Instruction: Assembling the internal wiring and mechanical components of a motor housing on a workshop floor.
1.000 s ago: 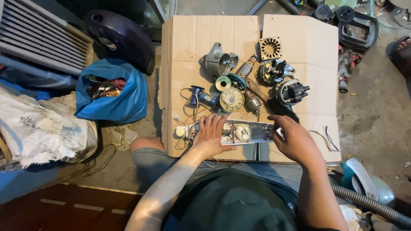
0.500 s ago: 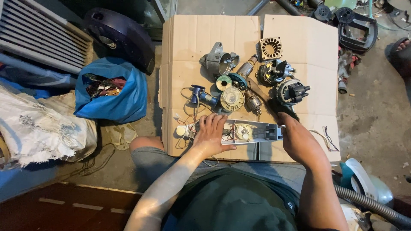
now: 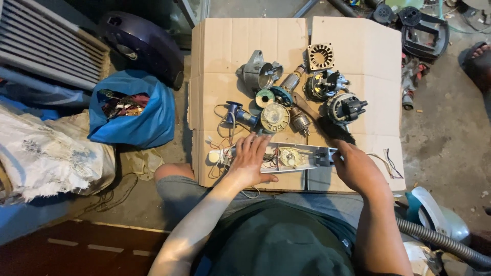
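A long grey panel with wires and a round yellowish part (image 3: pixel 293 157) lies on flattened cardboard (image 3: pixel 240 46) in front of me. My left hand (image 3: pixel 250 159) rests flat on the panel's left end, fingers spread, beside a white plug and wires (image 3: pixel 215 156). My right hand (image 3: pixel 358 168) is curled at the panel's right end, touching its dark end piece (image 3: pixel 323 156); whether it grips the piece is hidden. Just beyond my right hand lies a dark brush-like tool (image 3: pixel 335 130).
Farther back on the cardboard lie several motor parts: a grey housing (image 3: pixel 258 75), a rotor (image 3: pixel 291 82), a square stator core (image 3: pixel 320 56), two wound motors (image 3: pixel 345 107). A blue bag (image 3: pixel 138 110) sits left, a vacuum hose (image 3: pixel 440 237) right, someone's sandalled foot (image 3: pixel 478 61) far right.
My right hand has slid left and down along the panel's right end. My left hand has stayed pressed on the left end.
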